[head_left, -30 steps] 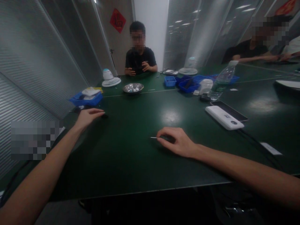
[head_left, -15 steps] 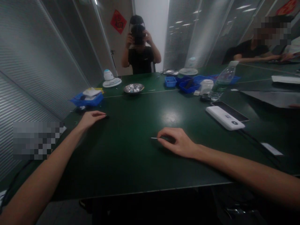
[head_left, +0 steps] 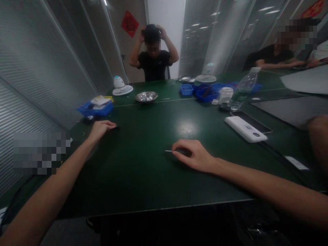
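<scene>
My left hand (head_left: pixel 101 128) rests at the left side of the dark green table (head_left: pixel 143 174), its fingers pinched on a small dark piece (head_left: pixel 117 126) too small to make out. Nearer the middle, my right hand (head_left: pixel 192 154) lies on its side on the tabletop. Between thumb and forefinger it holds a thin, pale stick (head_left: pixel 168 151) that points left. The two hands are well apart. Just behind my left hand stands a blue tray (head_left: pixel 104 110) with white and yellow packets in it.
A metal bowl (head_left: pixel 147 97) with small items stands farther back. On the right are a white power bank (head_left: pixel 244 128), a dark phone (head_left: pixel 252 122), a plastic bottle (head_left: pixel 244 87) and blue bins (head_left: pixel 186 89). Two people (head_left: pixel 154 65) sit beyond; another's arm (head_left: pixel 319 136) enters at right.
The person opposite has raised both hands from the face to the top of the head. At the right, an arm has come in and the flat grey panel has shifted. My hands stay nearly still.
</scene>
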